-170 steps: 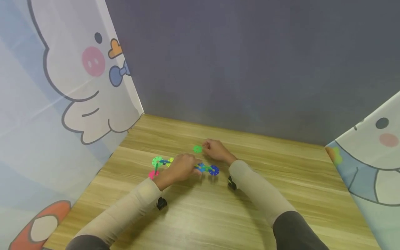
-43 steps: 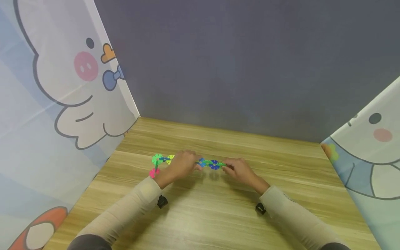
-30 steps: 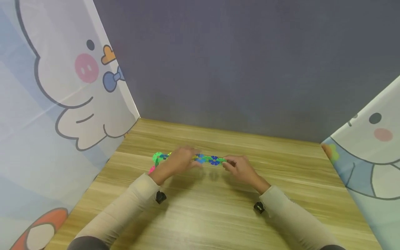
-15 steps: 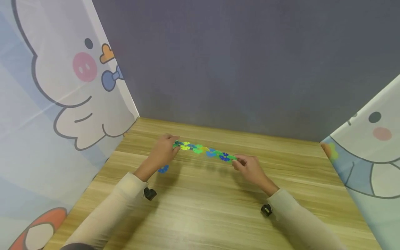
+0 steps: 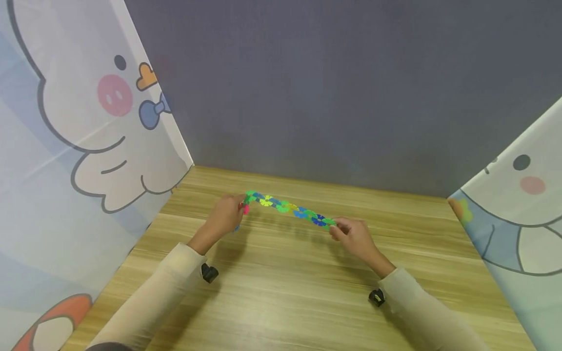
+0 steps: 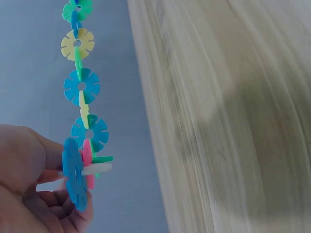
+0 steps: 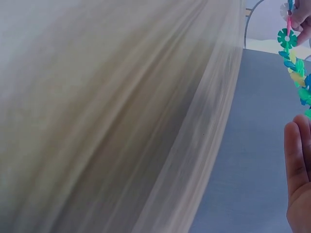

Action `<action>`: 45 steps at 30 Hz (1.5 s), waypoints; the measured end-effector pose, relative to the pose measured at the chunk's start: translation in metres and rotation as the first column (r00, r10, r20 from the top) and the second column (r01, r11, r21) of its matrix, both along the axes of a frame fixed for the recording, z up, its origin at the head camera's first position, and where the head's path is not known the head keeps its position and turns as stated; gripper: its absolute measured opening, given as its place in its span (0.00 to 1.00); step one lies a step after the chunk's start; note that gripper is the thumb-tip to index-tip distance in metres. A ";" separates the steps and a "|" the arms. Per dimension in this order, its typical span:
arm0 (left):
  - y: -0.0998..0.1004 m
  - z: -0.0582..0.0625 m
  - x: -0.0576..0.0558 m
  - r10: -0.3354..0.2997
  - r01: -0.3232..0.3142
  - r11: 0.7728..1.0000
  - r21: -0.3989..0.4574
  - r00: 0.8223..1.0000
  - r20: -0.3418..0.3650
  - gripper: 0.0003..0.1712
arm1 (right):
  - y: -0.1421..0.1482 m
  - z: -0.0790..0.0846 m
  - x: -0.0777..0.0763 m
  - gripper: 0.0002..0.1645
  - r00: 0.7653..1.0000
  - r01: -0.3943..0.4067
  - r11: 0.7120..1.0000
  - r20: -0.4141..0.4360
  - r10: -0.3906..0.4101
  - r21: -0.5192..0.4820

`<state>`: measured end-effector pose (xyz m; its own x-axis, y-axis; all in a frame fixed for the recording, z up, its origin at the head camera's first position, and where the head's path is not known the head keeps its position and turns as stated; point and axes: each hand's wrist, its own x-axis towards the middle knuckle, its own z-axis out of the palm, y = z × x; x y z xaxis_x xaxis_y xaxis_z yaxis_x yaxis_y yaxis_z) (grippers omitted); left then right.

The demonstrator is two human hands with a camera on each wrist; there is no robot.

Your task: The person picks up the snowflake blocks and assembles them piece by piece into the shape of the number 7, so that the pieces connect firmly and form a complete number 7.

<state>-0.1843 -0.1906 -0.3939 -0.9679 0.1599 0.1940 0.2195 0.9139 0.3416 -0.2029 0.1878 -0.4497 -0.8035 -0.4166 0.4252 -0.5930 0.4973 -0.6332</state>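
Note:
A chain of interlocking plastic snowflake discs (image 5: 283, 206) in green, blue, yellow and pink stretches between both hands, raised off the table with its shadow below. At its left end my left hand (image 5: 221, 217) holds the chain near a pink disc (image 5: 246, 209). In the left wrist view, a blue disc (image 6: 75, 174) lies at the fingers, with pink and white discs close beside it. My right hand (image 5: 357, 239) pinches the green disc (image 5: 328, 222) at the other end. The right wrist view cuts off that pinch at its edge.
The wood-grain table (image 5: 281, 292) lies under both arms. A dark grey panel (image 5: 351, 97) stands along its back edge. Cartoon-printed sheets flank it, one at the left (image 5: 88, 112) and another at the right (image 5: 540, 234).
The loose green disc has joined the chain's right end. My left hand has moved from the chain's middle to its left end. The chain has been lifted and moved right.

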 end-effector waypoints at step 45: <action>0.116 -0.063 -0.127 -0.485 0.482 0.874 -0.056 0.873 -0.054 0.23 | -0.051 -0.015 0.101 0.19 0.980 -0.148 0.931 0.172 0.095 0.332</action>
<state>-0.3112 -0.0750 -0.4573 -0.7533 0.6135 0.2370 0.6577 0.7005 0.2771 -0.1017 0.1365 -0.4644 -0.7810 -0.6135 0.1172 -0.5733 0.6297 -0.5242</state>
